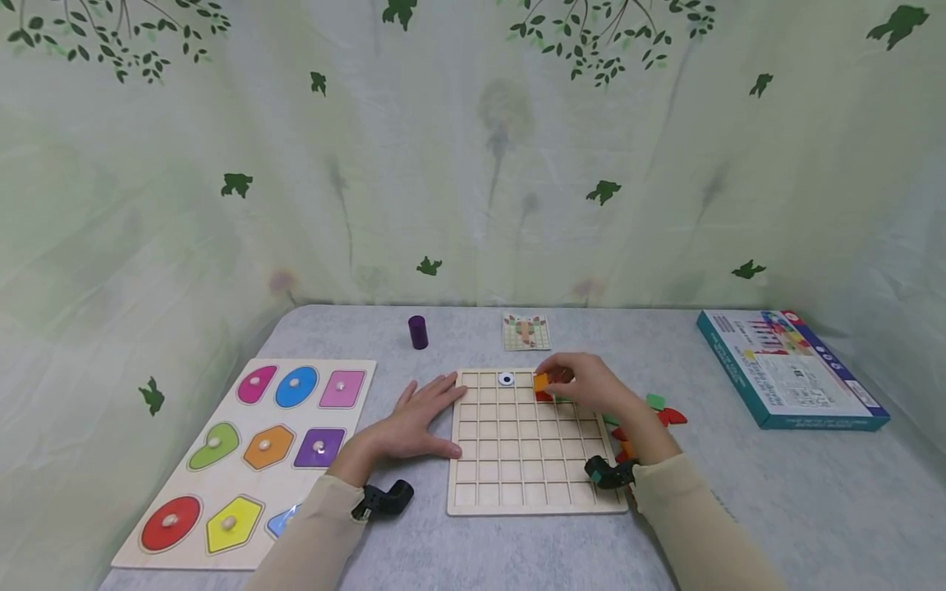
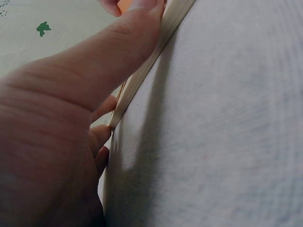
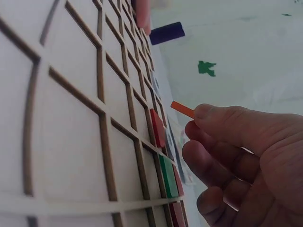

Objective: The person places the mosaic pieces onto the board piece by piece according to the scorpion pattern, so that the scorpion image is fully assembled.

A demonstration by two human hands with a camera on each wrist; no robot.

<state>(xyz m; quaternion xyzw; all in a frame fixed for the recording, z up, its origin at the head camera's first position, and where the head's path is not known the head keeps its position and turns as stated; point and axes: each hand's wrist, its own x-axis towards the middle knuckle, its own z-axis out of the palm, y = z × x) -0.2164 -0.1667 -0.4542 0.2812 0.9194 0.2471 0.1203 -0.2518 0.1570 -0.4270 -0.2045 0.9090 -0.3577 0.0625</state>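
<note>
A wooden grid board (image 1: 510,472) lies flat on the table. My left hand (image 1: 417,423) rests at its left edge with spread, straight fingers; in the left wrist view the thumb (image 2: 118,52) lies along the board's side. Over the board's top rows, my right hand (image 1: 591,386) pinches a thin orange tile (image 3: 182,109) between thumb and fingers, apart from the grid in the right wrist view. Below it sits a red tile (image 3: 157,127), with a green tile (image 3: 168,176) beside it, both in grid cells. A round black-and-white eye piece (image 1: 506,379) is in the top row.
Loose red and green pieces (image 1: 671,416) lie right of the board, partly behind my right forearm. A picture card (image 1: 526,332) and purple cylinder (image 1: 418,332) stand beyond it. A knobbed shape puzzle (image 1: 281,492) is at left, a teal-edged box (image 1: 794,369) at right.
</note>
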